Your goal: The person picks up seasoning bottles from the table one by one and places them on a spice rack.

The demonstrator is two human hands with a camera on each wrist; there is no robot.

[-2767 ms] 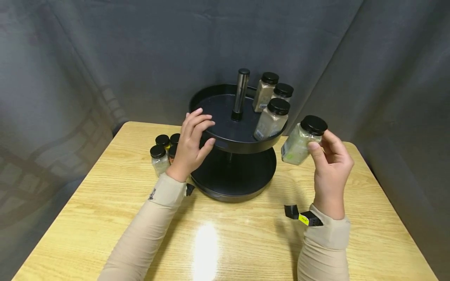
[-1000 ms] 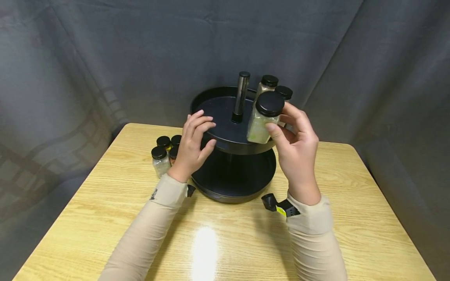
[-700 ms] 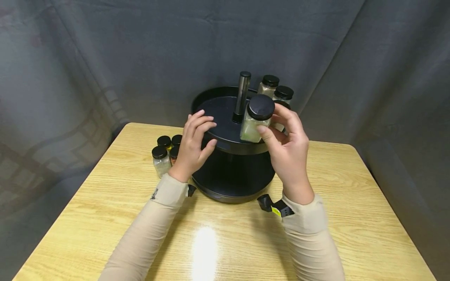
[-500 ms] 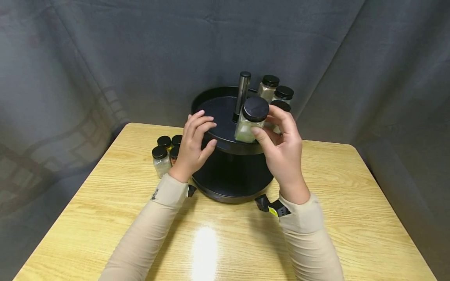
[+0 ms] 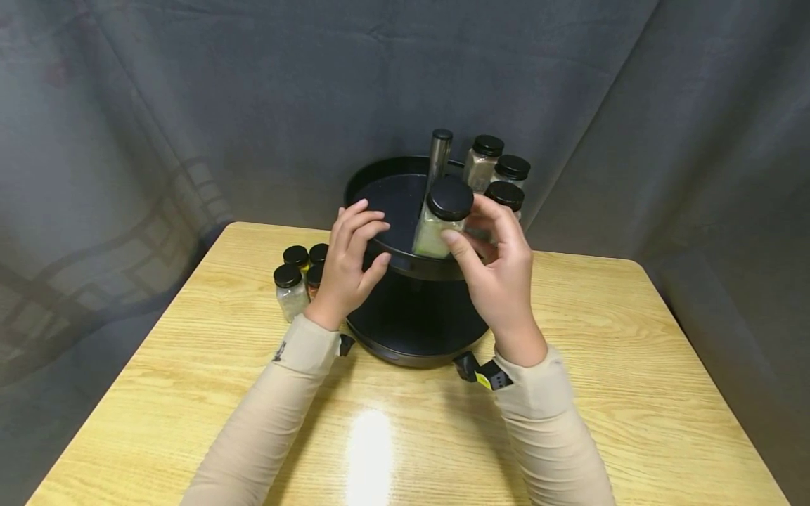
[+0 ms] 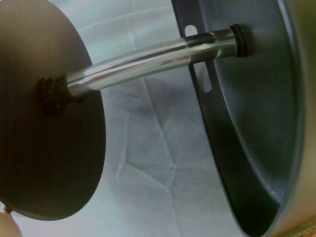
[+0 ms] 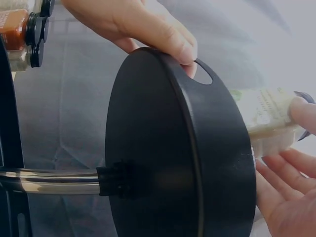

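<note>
My right hand (image 5: 503,281) pinches a spice jar (image 5: 433,237) between thumb and fingers. The jar is clear and square-sided, black-lidded, with pale green contents. It stands close over the front of the upper tray (image 5: 392,200) of a black two-tier turntable (image 5: 405,358). At that tray's left rim, my left hand (image 5: 344,267) hooks its fingers over the wall with the thumb outside. The right wrist view shows this left hand (image 7: 148,24) beside the oval handle hole, and the held jar (image 7: 266,108) beyond the rim. Black lids of three jars (image 5: 506,193) show on the tray's right side.
Several more black-lidded spice jars (image 5: 292,299) stand on the wooden table (image 5: 190,365) left of the turntable, partly behind my left hand. The turntable's metal post (image 5: 439,158) rises behind the held jar. Grey curtains (image 5: 354,84) hang around the table.
My right hand has carried the green spice jar leftward from the right of the turntable to over the upper tray's front, passing the three jars. My left hand has stayed at the rim.
</note>
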